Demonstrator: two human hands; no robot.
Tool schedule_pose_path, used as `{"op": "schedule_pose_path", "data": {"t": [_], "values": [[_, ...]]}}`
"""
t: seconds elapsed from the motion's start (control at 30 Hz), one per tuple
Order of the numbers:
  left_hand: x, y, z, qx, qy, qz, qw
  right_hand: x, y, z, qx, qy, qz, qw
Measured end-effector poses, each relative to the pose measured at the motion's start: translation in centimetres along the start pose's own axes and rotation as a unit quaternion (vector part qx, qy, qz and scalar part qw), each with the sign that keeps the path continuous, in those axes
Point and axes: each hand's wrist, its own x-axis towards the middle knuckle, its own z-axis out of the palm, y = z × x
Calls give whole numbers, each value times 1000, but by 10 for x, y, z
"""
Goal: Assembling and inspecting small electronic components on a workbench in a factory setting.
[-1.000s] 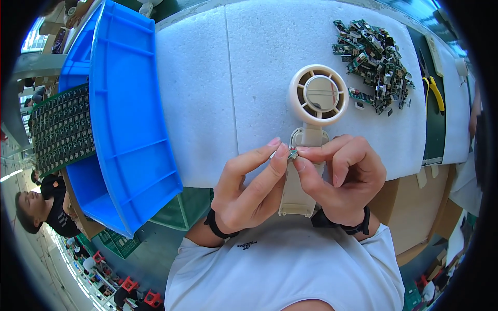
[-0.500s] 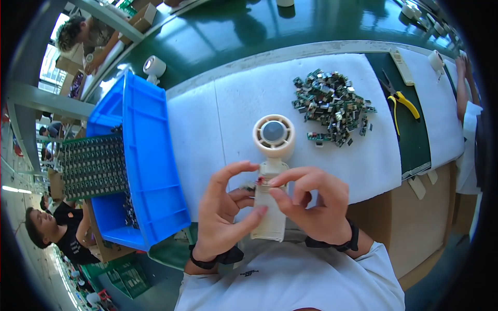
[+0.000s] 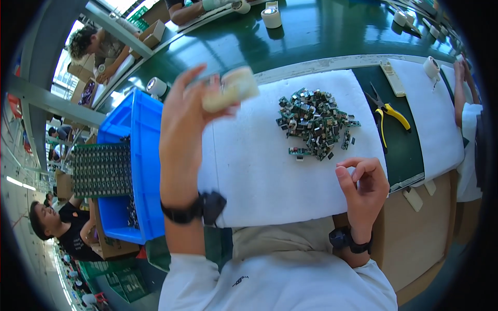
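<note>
In my left hand (image 3: 181, 116) is a cream-coloured handheld fan (image 3: 241, 85), lifted over the far left of the white foam sheet (image 3: 249, 181). Its round head points right, and motion blurs both it and my fingers. My fingers are wrapped round its handle, mostly hiding that part. My right hand (image 3: 363, 189) hovers at the sheet's near right edge with fingers curled and thumb close to the forefinger; nothing shows between them. Beyond it lies a heap of small green circuit boards (image 3: 316, 122).
A blue bin (image 3: 145, 166) stands at left, with a panel of circuit boards (image 3: 101, 171) by it. Yellow-handled pliers (image 3: 394, 116) and a cream casing piece (image 3: 392, 79) lie at right. More fans, one a white fan (image 3: 271, 18), stand on the green bench (image 3: 327, 31). Other people work nearby.
My left hand has carried the fan from in front of me up and to the left. My right hand has let go of it and moved right. The view has shifted slightly.
</note>
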Motion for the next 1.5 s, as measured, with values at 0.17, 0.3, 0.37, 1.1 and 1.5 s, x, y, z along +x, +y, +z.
{"op": "schedule_pose_path", "data": {"t": [0.17, 0.3, 0.37, 1.1, 1.5], "values": [[111, -8, -3, -2, 96, 13, 995, 2, 0, -7, -1, -40, -1, 999], [201, -44, -31, 50, 136, -38, 989, 8, 2, -6, -4, -39, 3, 999], [229, -67, -46, 112, 181, -30, 977, 4, -2, -10, -5, -29, -1, 1000], [345, -145, 22, 603, -4, 45, 797, 7, 8, -6, 0, 37, -2, 999], [150, 40, 164, 339, -524, 382, 681, 22, 5, -28, 448, 49, 142, 881]]}}
